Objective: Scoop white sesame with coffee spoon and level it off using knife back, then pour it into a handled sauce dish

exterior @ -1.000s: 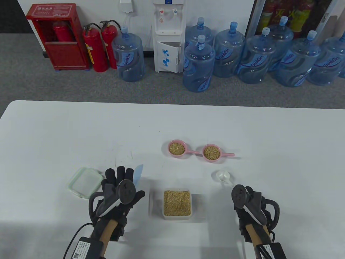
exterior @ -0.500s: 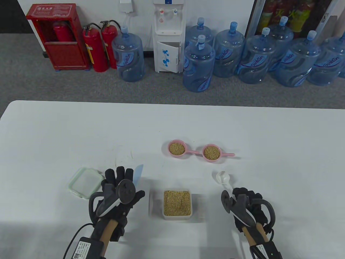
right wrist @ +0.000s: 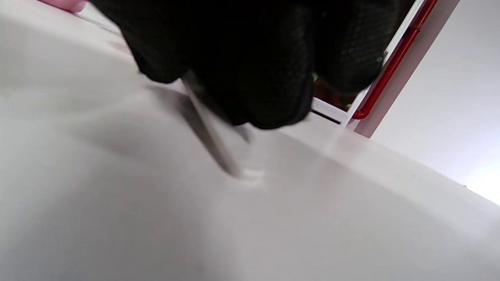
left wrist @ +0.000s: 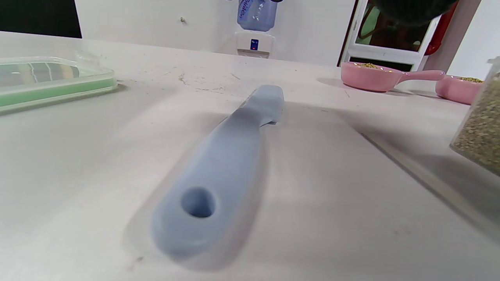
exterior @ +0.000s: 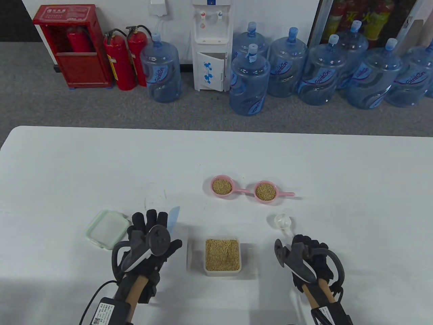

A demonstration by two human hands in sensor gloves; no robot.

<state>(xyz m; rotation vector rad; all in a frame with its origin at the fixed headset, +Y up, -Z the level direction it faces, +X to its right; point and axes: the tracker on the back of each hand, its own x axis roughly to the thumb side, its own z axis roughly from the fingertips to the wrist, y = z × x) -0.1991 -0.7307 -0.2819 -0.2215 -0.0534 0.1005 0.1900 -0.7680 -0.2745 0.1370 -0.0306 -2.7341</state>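
Observation:
A clear tub of sesame (exterior: 222, 255) stands at the table's near middle. Beyond it sit two pink handled sauce dishes (exterior: 222, 186) (exterior: 265, 192), both holding seeds. My left hand (exterior: 150, 220) lies flat with straight fingers over the pale blue knife (exterior: 174, 216); only the blade tip shows past the fingers. In the left wrist view the knife handle (left wrist: 218, 175) lies on the table with no finger round it. My right hand (exterior: 302, 242) has its fingers curled round the handle of the white coffee spoon (exterior: 281, 221), its empty bowl pointing away. The spoon handle (right wrist: 213, 132) slants down to the table.
A green-rimmed lid (exterior: 106, 229) lies left of my left hand. The table's far edge (exterior: 216, 130) borders grey floor with water bottles, a dispenser and fire extinguishers.
My right hand rolled onto its side and curled its fingers round the spoon handle; the spoon bowl shifted slightly. The left hand has stayed still over the knife.

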